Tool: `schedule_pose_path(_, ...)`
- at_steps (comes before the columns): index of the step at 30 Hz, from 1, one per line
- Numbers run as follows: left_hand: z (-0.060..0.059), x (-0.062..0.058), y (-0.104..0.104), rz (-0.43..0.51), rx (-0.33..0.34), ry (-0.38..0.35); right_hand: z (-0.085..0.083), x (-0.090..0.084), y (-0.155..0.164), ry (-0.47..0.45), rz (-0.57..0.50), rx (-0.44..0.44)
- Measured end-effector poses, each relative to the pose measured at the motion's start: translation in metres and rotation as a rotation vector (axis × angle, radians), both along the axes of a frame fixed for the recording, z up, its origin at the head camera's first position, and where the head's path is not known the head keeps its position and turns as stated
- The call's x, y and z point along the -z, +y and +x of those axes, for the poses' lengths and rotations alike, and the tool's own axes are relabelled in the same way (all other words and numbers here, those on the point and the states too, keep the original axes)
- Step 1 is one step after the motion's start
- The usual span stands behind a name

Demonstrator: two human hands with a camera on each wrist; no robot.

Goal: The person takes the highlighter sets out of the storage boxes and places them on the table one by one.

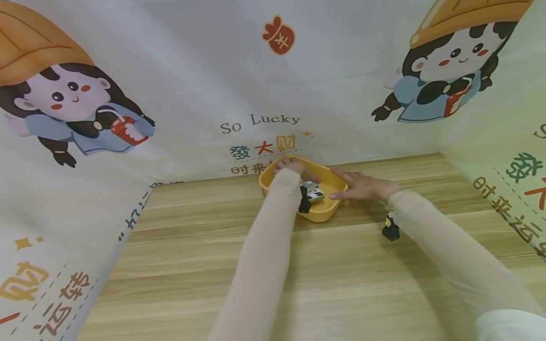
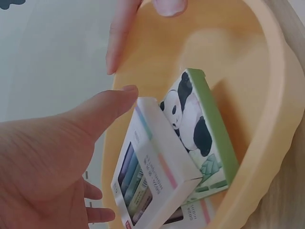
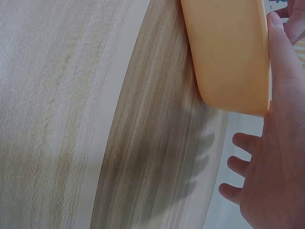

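Observation:
A yellow plastic basket [image 1: 321, 215] stands near the back wall. In the left wrist view, a white box of pastel pens [image 2: 155, 160] leans in it against a green-edged panda box [image 2: 193, 119]. Part of another white box [image 2: 195, 214] shows underneath. My left hand [image 1: 294, 168] reaches over the basket's left end; its thumb lies close to the pen box's top corner and its fingers are spread. My right hand [image 1: 362, 185] holds the basket's right end, thumb over the rim and index finger along the outside. The other right fingers [image 3: 238, 164] stick out past the basket.
A wood-grain tabletop [image 1: 192, 265] lies under the basket. Printed white sheeting [image 1: 204, 57] rises right behind it and at both sides. A small black wrist device [image 1: 390, 229] hangs below the right wrist, another [image 1: 304, 199] at the left.

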State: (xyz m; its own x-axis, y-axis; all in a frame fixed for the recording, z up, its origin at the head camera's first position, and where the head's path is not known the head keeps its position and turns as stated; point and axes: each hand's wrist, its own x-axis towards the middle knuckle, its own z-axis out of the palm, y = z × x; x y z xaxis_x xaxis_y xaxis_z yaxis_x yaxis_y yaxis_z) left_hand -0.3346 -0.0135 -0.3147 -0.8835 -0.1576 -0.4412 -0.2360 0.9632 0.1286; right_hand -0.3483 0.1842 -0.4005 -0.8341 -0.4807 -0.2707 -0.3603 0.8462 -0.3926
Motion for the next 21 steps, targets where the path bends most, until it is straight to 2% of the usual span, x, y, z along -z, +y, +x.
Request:
schedule_pose_path(6,-0.002,0.006,0.001,0.009,-0.032,0.014,0.001,-0.001,0.001,-0.015,-0.016,-0.002)
schedule_pose_path(11,-0.017,0.029,-0.003,0.020,-0.030,0.060,0.000,-0.001,0.001,-0.022,-0.025,-0.005)
schedule_pose_path(12,-0.018,0.031,-0.003,0.020,-0.030,0.065,0.000,-0.001,0.001,-0.022,-0.027,-0.005)
schedule_pose_path(14,-0.019,0.031,-0.002,0.005,-0.035,0.067,0.000,0.000,0.001,-0.019,-0.028,-0.006)
schedule_pose_path(18,-0.012,0.024,0.002,-0.004,-0.065,0.049,-0.002,0.003,0.002,-0.015,-0.026,-0.005)
schedule_pose_path(21,-0.018,0.029,0.004,-0.008,-0.093,0.048,-0.003,0.003,0.003,-0.014,-0.025,-0.003)
